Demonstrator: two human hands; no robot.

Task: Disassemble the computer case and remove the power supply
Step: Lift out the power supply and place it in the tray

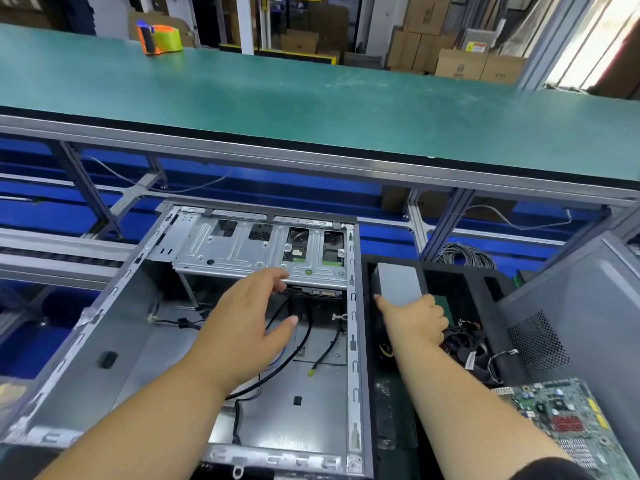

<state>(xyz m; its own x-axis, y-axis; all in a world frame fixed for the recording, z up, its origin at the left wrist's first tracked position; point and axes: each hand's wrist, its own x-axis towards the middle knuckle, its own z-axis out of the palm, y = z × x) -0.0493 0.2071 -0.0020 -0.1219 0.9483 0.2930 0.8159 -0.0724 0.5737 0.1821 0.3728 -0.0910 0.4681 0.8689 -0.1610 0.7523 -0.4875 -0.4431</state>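
Observation:
The open computer case (pixel 114 327) lies on its side before me, its inside mostly bare apart from loose black cables (pixel 304 344) and the silver drive cage (pixel 249 254) at the far end. My left hand (pixel 249 320) hovers inside the case just below the drive cage, fingers spread and relaxed, holding nothing. To the right of the case, the grey power supply (pixel 396 280) sits in a black foam tray (pixel 498 306). My right hand (pixel 415 318) grips its near end, thumb along the left side.
A green motherboard (pixel 568 417) lies at the lower right, beside a fan and wire bundle (pixel 464 348). The grey case side panel (pixel 568 306) leans at the right. A green-topped bench (pixel 311 109) crosses above, with a tape dispenser (pixel 159 38) on it.

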